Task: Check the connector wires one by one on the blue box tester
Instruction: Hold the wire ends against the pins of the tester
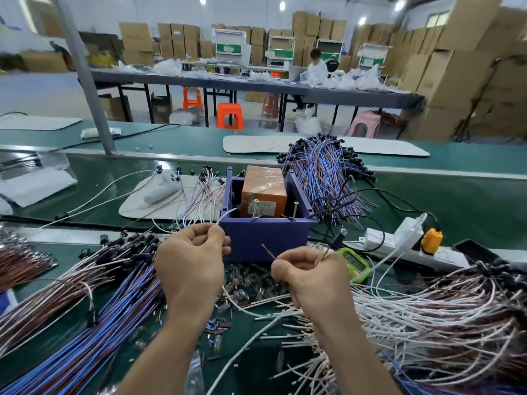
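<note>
Head view, power strip (399, 246) beside blue box (268, 235)

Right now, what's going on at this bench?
A person is checking wires at the blue box. The left hand pinches a white wire whose end rises toward the box's left corner. The right hand pinches a brown wire, tip pointing up. Neither wire touches the screws on the box's front edge. Wire piles lie on both sides.
</note>
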`<state>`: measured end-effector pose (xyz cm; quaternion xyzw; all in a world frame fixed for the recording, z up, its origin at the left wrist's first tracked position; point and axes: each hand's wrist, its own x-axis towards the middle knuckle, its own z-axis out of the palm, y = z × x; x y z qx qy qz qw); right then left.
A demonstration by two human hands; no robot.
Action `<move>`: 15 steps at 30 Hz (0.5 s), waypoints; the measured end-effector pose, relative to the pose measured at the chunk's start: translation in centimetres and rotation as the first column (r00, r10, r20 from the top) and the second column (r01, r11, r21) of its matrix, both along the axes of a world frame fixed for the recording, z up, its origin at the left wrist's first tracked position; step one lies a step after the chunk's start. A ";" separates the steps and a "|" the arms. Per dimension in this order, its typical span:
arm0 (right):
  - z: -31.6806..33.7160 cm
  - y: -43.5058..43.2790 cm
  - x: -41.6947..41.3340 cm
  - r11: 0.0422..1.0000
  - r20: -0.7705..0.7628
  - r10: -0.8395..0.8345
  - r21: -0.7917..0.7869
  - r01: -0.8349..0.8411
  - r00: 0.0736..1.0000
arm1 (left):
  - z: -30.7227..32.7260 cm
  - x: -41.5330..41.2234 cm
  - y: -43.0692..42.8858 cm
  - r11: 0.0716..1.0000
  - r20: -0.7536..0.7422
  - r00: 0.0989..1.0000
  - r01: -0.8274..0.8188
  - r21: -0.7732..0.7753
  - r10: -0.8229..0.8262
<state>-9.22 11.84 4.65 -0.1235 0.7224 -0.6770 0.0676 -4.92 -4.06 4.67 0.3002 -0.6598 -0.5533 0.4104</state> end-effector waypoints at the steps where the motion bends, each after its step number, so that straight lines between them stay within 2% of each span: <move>1: -0.2 0.1 0.2 1.000 -0.002 0.009 0.006 -0.009 1.000 | -0.2 -0.1 0.3 1.000 -0.001 1.000 0.001 -0.014 -0.001; 4: -0.9 0.1 0.3 0.998 -0.029 0.026 0.059 -0.024 0.999 | -0.7 -0.6 0.7 0.999 0.005 1.000 -0.003 -0.046 0.003; 9: -1.2 0.1 0.3 0.998 -0.046 0.047 0.051 -0.044 0.998 | -1.0 -0.8 0.6 1.000 -0.045 0.999 0.013 -0.023 -0.014; 15: -1.9 0.8 -0.5 0.991 0.106 -0.047 -0.123 0.060 0.993 | -1.6 -1.2 1.0 0.999 -0.055 0.997 0.050 0.008 -0.050</move>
